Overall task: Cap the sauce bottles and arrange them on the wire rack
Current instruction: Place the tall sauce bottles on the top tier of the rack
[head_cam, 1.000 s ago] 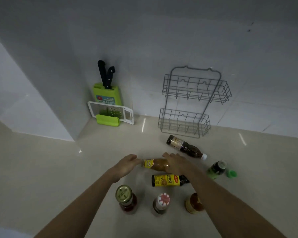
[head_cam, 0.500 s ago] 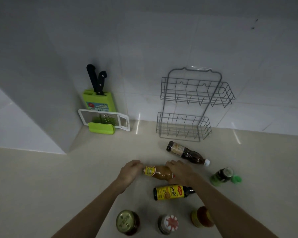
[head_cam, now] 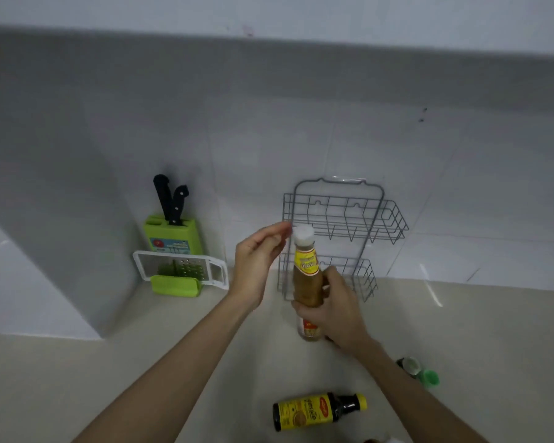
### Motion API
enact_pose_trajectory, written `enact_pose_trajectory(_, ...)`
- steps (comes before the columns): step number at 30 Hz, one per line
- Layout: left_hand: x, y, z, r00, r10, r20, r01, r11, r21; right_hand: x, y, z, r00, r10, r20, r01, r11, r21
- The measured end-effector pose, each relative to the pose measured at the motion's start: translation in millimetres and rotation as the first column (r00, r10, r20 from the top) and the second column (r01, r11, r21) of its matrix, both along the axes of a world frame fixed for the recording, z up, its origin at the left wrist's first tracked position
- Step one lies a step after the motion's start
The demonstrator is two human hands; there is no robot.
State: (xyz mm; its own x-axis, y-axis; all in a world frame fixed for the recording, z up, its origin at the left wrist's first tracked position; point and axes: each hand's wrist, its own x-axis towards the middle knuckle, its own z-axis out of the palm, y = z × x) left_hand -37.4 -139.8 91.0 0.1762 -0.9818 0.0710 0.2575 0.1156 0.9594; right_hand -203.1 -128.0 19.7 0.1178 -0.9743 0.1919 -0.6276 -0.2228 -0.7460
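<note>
My right hand (head_cam: 335, 311) is wrapped round the lower body of the amber sauce bottle (head_cam: 307, 282), holding it upright in the air in front of the wire rack (head_cam: 378, 219); my left hand (head_cam: 256, 260) is loosely open beside the white cap (head_cam: 303, 235), fingertips just at it, gripping nothing. I judge the cap may only be resting there; if I tilt the bottle toward a shelf before twisting it tight, it could drop off or sauce could leak. My hold is low on a tall bottle, so it could swing and knock the rack's wires; the rack seems only to lean on the wall and might shift. The yellow-labelled bottle (head_cam: 314, 410) lies on the counter (head_cam: 77, 378) below; a green cap (head_cam: 430, 377) lies off to the right.
</note>
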Motion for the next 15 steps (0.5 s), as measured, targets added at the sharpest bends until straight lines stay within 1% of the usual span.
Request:
enact_pose_trajectory(1,-2.5,-9.5,7.4,1.0,0.013,-0.019,-0.013,1.0,0.0,0.2,-5.1,15.6,0.999,-0.025,0.048,0.026,0.999,-0.036)
enact_pose_trajectory(3,-4.6,-26.7,15.1,0.998,0.055,-0.002,-0.055,0.998,0.011,1.7,-16.1,46.3,0.99,-0.051,0.133,0.066,0.992,-0.104)
enact_pose_trajectory(6,-1.7,-50.8,12.7,0.989,0.122,0.084,-0.126,0.991,0.049,6.2,-37.4,86.4,0.959,-0.062,0.277,0.135,0.959,-0.25)
enact_pose_trajectory(8,-0.1,-65.1,7.2,0.976,0.138,0.166,-0.155,0.984,0.093,10.1,-54.1,103.4,0.936,-0.077,0.345,0.195,0.926,-0.324)
enact_pose_trajectory(12,-3.8,-79.1,-4.0,0.963,0.058,0.264,-0.111,0.975,0.192,21.2,-90.1,115.3,0.892,-0.125,0.434,0.283,0.904,-0.321)
enact_pose_trajectory(15,-7.5,-81.5,-10.3,0.967,0.015,0.255,-0.071,0.975,0.211,30.4,-112.4,113.6,0.899,-0.126,0.418,0.273,0.91,-0.313)
